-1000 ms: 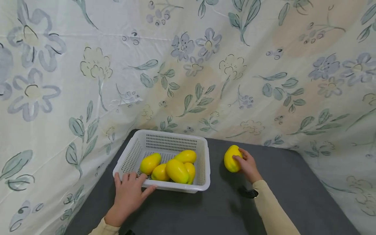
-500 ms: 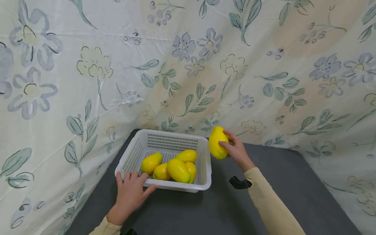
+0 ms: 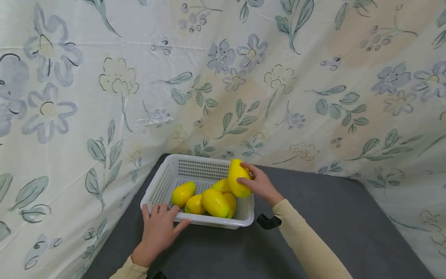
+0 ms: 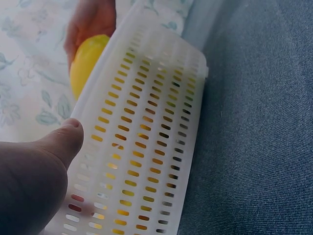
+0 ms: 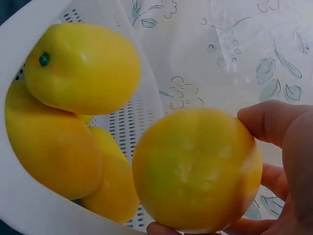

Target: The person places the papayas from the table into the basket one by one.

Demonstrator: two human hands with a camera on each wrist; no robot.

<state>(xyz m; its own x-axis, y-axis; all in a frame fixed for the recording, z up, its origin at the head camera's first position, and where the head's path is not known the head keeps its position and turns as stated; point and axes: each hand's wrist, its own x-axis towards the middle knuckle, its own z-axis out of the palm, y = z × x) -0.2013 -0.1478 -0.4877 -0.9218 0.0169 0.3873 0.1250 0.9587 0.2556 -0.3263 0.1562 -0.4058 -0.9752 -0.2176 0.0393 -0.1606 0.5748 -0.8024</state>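
Note:
A white perforated plastic basket [image 3: 198,220] sits on a dark tabletop with several yellow mangoes in it, one mango [image 3: 215,202] on top of the others near its front. My left hand [image 3: 158,232] grips the basket's front rim at the left corner, fingers over the rim and thumb [image 4: 68,134] on the outer side. With my right hand [image 3: 259,184] I hold another yellow mango [image 3: 238,179] between thumb and fingers, over the basket's right side. In the right wrist view the held mango [image 5: 195,169] shows end-on, beside the mangoes in the basket.
The dark grey tabletop [image 3: 313,217] extends to the right and in front of the basket. A floral cloth [image 3: 223,97] hangs behind and along both sides. A black strap mount [image 3: 268,222] is on my right wrist.
My right hand has lifted the mango from the table's right side and carried it left over the basket. The left hand has stayed on the rim.

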